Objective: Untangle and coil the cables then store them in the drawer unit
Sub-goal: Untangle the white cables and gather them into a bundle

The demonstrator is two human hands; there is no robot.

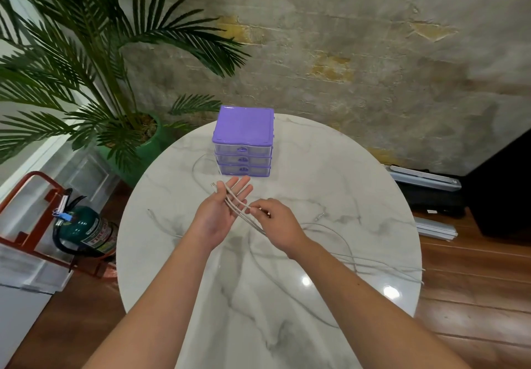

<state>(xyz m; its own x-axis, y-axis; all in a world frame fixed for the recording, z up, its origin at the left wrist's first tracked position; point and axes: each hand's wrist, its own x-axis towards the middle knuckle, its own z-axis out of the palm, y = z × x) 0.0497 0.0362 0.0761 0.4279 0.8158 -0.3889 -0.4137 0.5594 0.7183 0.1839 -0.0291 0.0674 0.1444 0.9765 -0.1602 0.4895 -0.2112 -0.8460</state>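
Observation:
My left hand [221, 210] lies palm up over the round marble table [287, 296], fingers straight. Loops of a pale grey cable [234, 199] run across its fingers, one plug end poking past them on the left. My right hand [277, 222] pinches the same strands just right of the left palm. The cable's slack trails over the table to the right edge [373, 262]. Another grey cable [161, 222] lies loose on the table's left part. The purple drawer unit [243, 141], with three clear drawers all closed, stands at the table's far side.
A potted palm [86, 81] in a green pot stands left of the table. A green fire extinguisher [86, 230] sits in a red stand at the lower left. Dark cases [431, 193] lie on the wooden floor at the right. A plastered wall is behind.

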